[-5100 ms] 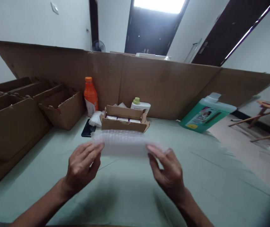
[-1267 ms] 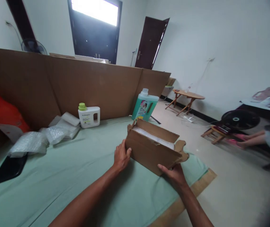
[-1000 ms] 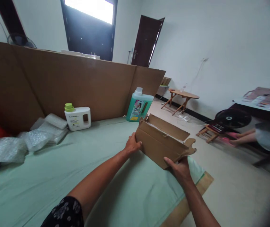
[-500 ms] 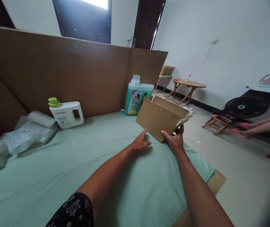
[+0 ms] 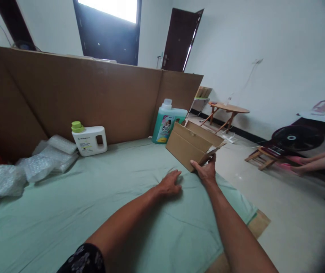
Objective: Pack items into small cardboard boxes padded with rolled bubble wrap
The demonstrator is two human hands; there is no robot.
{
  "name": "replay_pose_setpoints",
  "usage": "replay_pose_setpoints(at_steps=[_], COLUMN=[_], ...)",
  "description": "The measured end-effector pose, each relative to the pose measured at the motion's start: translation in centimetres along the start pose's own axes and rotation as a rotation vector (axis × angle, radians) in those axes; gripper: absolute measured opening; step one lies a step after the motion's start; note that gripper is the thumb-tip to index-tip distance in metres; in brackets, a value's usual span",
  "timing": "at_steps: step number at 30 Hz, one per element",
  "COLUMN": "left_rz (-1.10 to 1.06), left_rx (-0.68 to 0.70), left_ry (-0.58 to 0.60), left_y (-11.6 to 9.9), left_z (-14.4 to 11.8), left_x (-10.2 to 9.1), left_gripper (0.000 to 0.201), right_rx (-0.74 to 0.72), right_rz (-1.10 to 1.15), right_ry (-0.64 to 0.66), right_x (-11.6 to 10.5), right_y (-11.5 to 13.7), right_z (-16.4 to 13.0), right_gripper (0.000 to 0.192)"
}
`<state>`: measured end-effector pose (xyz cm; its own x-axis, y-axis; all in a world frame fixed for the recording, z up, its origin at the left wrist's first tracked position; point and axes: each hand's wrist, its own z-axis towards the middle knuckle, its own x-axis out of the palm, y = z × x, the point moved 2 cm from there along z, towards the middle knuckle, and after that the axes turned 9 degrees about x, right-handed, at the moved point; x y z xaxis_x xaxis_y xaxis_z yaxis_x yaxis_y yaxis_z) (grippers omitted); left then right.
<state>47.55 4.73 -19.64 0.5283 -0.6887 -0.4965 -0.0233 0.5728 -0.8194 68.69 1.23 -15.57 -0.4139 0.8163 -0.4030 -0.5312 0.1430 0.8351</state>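
Note:
An open cardboard box (image 5: 186,143) stands near the right edge of the green cloth (image 5: 117,193), its flaps up. My right hand (image 5: 205,172) grips the near right corner of that box, thumb on the front side and fingers behind. Left of it, my left hand (image 5: 169,184) is over the cloth, fingers apart and holding nothing. A teal bottle of liquid (image 5: 162,125) with a clear cap is just behind the box, partly covered by it. Farther left stands a white jug (image 5: 90,143) with a green cap.
Bubble wrap (image 5: 45,161) lies at the left of the cloth. Tall cardboard panels (image 5: 94,91) wall off the back. On the floor to the right are a round wooden table (image 5: 231,107), a stool (image 5: 261,157) by a black fan (image 5: 290,137), and another person's legs (image 5: 313,163).
My left hand has come away from the box's front and opened over the cloth. The box sits lower and flatter, still in my right hand. The view has tilted up and left.

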Motion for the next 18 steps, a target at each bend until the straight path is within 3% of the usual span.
replay_pose_setpoints(at_steps=[4, 10, 15, 18], left_rz=[0.119, 0.423, 0.510, 0.520], left_rx=[0.067, 0.108, 0.097, 0.149], left_ry=[0.064, 0.182, 0.210, 0.168], left_y=[-3.3, -6.9, -8.2, -8.6], left_z=[-7.0, -18.0, -26.9, -32.6], left_x=[0.5, 1.6, 0.4, -1.2], left_gripper=[0.057, 0.058, 0.064, 0.048], right_rx=[0.032, -0.146, -0.485, -0.641], right_rz=[-0.171, -0.325, -0.523, -0.458], right_ry=[0.020, 0.319, 0.597, 0.667], right_x=[-0.3, 1.4, 4.9, 8.6], right_y=[-0.4, 2.2, 6.4, 8.3], right_z=[-5.4, -18.9, -26.5, -29.3], right_gripper=[0.082, 0.047, 0.045, 0.045])
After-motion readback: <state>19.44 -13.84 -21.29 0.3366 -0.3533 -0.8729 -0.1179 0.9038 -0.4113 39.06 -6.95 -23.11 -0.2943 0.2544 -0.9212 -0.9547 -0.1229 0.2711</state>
